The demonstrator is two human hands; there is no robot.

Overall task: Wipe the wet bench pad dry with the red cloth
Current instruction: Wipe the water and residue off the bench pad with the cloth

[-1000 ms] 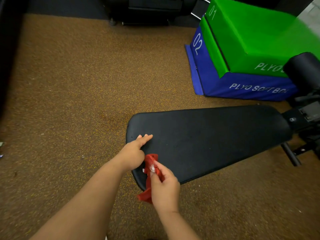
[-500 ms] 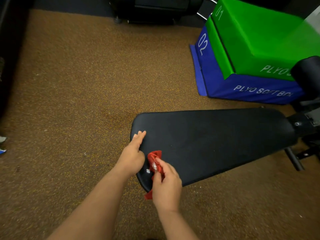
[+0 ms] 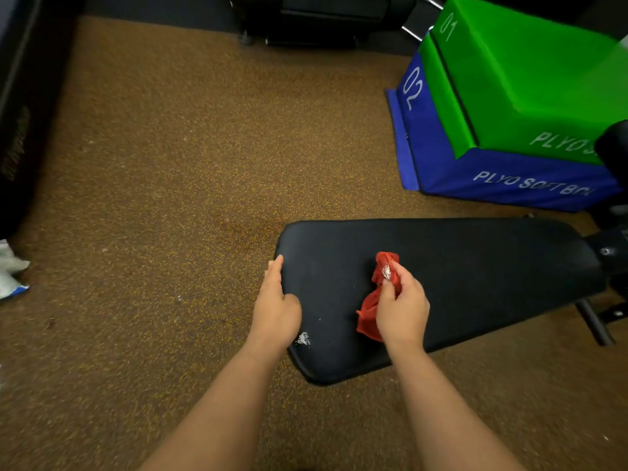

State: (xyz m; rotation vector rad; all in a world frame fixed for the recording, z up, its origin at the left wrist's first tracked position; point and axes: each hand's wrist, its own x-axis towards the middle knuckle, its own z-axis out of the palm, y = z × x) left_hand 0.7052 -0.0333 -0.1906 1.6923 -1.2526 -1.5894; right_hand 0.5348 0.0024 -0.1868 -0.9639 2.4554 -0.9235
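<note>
Fingers (image 3: 390, 287) of the right hand (image 3: 402, 309) are curled round the bunched red cloth (image 3: 372, 309), which is pinched between them and the thumb and is held over the middle of the near half of the black bench pad (image 3: 475, 263); whether the cloth is pressed onto the pad cannot be told. Part of the cloth is seen past the fingertips on the far side, and the rest hangs out to the left of the palm. Straight fingers (image 3: 273, 271) of the left hand (image 3: 275, 309) are laid together along the pad's left edge, with nothing gripped. A small whitish wet patch (image 3: 302, 338) is seen on the pad just beside the left wrist, and a few faint specks are scattered near it. The pad is stretched from near left to far right above the speckled brown floor (image 3: 153, 147). Beyond it, at the far right, a green box (image 3: 530, 83) marked 01 is stacked on a blue box (image 3: 492, 180) marked 02. At the far left edge a white crumpled item (image 3: 10, 270) is seen on the floor.
</note>
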